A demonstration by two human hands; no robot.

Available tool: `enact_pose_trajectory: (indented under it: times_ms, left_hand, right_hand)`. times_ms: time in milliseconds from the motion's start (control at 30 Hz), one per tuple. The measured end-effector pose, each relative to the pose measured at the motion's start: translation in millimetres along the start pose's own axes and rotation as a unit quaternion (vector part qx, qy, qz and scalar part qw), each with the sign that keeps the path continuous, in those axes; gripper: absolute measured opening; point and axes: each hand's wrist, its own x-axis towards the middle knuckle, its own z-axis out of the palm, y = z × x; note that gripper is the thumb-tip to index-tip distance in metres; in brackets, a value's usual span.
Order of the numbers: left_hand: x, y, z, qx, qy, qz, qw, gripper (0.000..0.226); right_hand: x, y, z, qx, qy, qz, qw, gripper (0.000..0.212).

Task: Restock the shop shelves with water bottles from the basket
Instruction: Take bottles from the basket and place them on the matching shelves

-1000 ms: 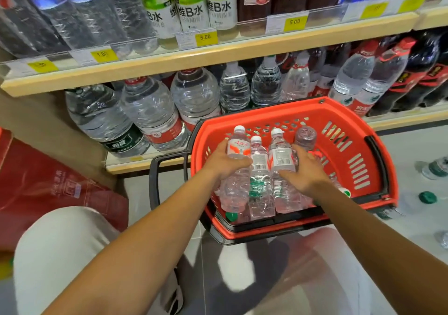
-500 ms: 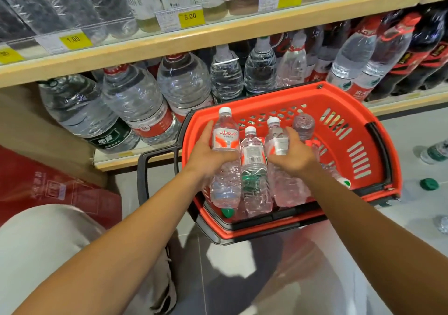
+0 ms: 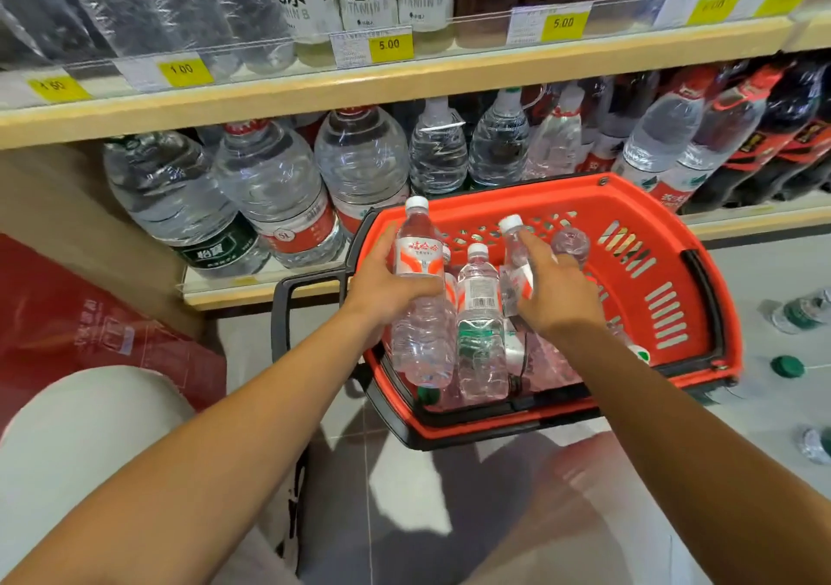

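Left hand [image 3: 386, 287] clamped round red-label bottle [image 3: 420, 296], right hand [image 3: 557, 296] round tilted bottle [image 3: 517, 265]; both clearing basket [image 3: 674, 242] for shelving.

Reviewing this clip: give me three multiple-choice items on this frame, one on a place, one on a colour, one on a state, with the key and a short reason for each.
1. Where is the bottle that stands between the two hands?
A. in the basket
B. on the floor
C. on the upper shelf

2. What colour is the basket's body?
A. blue
B. red-orange
C. green

3. What is the left hand doing?
A. lying flat on the floor
B. pointing at a price tag
C. gripping a red-labelled bottle

Key:
1 A: the middle bottle stands inside the basket.
2 B: its rim and walls are red-orange.
3 C: the left hand wraps a red-labelled bottle; the right hand holds another bottle.
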Motion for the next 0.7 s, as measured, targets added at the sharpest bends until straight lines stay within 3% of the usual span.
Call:
enact_pose_trajectory:
  times_ms: [167,267,367,533,700]
  left_hand:
    - [-13.4,15.7,-10.0,-0.032,0.051,0.041,0.997,0.093]
    - [-26.1,31.8,-25.9,-0.048,0.092,0.079,0.991,0.107]
    - [-43.9,48.0,-50.3,-0.050,0.136,0.116,0.983,0.110]
    - [-75.2,66.2,-100.5,-0.041,0.189,0.191,0.962,0.108]
    - [-94.8,78.1,-152.5,-0.039,0.244,0.233,0.940,0.108]
  right_hand:
    - [-11.9,-23.4,-50.1,0.048,0.095,-0.136,0.985,0.089]
    - [-7.4,-44.9,-70.2,0.054,0.106,-0.200,0.973,0.097]
    - [-6.6,-70.4,-82.6,0.094,0.086,-0.243,0.962,0.100]
    - [-1.2,-115.3,-93.4,0.307,-0.001,-0.263,0.915,0.105]
    - [-4.2,-175.8,-88.4,0.351,-0.026,-0.312,0.883,0.109]
